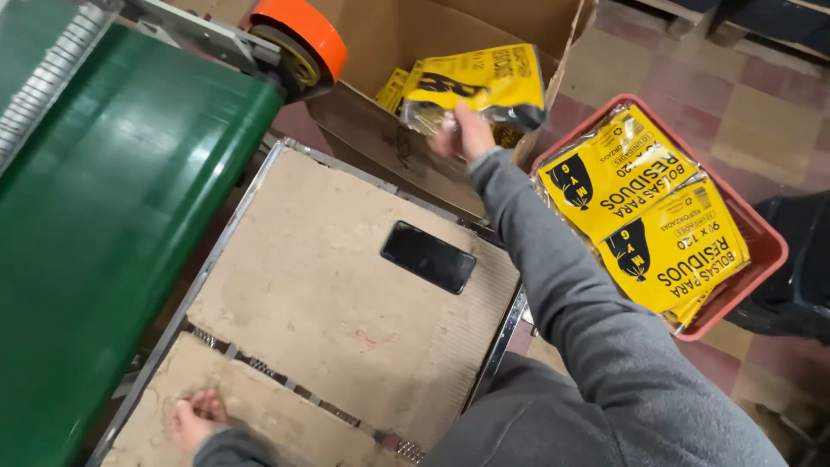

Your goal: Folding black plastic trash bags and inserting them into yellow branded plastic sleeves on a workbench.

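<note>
Right hand (471,131) grips yellow packet (480,82) (over box (389,35)) | left hand (194,419) loosely curled, empty

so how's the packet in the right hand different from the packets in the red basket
The held packet is up in the air over the cardboard box, in the right hand's grip; the packets in the red basket lie flat, stacked. The held one looks bent and blurred; the basket ones are flat and sharp. All are yellow with black print.
</note>
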